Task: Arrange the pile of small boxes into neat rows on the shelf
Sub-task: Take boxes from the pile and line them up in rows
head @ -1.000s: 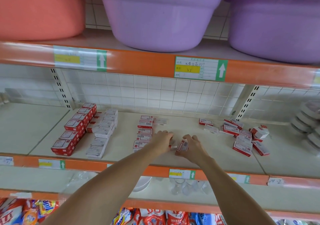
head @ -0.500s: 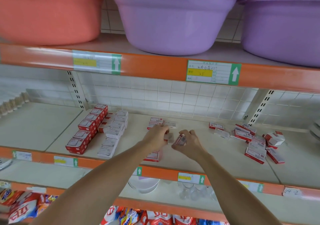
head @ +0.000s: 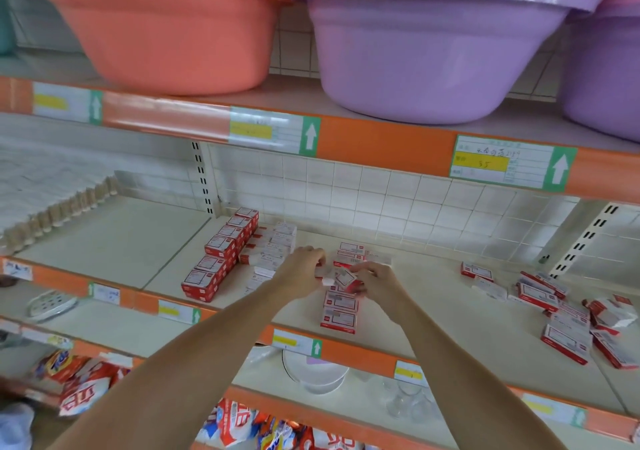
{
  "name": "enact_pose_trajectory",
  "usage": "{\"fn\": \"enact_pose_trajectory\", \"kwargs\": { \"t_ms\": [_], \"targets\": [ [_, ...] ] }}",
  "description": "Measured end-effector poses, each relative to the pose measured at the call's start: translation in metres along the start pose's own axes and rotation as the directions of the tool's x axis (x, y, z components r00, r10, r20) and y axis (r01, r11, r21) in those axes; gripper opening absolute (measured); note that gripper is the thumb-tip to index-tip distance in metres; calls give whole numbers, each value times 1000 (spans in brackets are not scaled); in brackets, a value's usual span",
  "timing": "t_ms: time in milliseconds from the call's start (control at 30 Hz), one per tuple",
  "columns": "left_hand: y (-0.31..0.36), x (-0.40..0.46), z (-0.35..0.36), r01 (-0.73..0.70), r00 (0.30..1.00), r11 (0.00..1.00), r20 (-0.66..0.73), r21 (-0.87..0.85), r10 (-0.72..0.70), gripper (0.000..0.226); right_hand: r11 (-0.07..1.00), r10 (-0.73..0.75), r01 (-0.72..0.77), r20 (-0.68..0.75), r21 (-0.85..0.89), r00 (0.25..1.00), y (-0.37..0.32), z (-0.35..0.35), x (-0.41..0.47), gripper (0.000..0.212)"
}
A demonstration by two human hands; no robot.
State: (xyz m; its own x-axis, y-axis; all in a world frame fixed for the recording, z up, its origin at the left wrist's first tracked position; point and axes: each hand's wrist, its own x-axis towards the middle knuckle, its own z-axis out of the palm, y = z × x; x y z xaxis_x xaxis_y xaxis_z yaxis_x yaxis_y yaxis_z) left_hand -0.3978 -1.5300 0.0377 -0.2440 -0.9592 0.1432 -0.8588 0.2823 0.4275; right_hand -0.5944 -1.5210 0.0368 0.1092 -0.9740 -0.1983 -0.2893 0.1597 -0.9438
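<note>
Mid-row placement: the right hand (head: 372, 281) pinches a small red box (head: 347, 280), and the left hand (head: 304, 266) pinches its other end above the middle row (head: 341, 313). Next, set it squarely in line.

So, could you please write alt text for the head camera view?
Two hands, left hand and right hand, hold small red-and-white boxes above a short row on a shelf; neat rows lie left, a loose pile right.
</note>
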Motion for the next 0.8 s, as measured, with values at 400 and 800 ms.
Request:
{"fn": "enact_pose_trajectory", "kwargs": {
  "t_ms": [400, 800],
  "targets": [
    [-18, -1, 4, 16, 998, 1000, 55, 20, -17, 35, 840, -64, 19, -64, -543, 996, 19, 1, 11, 46],
    [-21, 8, 4, 7, 999, 1000, 53, 19, -8, 36, 715, -237, 135, -57, -686, 970, 22, 1, 22, 25]
  ]
}}
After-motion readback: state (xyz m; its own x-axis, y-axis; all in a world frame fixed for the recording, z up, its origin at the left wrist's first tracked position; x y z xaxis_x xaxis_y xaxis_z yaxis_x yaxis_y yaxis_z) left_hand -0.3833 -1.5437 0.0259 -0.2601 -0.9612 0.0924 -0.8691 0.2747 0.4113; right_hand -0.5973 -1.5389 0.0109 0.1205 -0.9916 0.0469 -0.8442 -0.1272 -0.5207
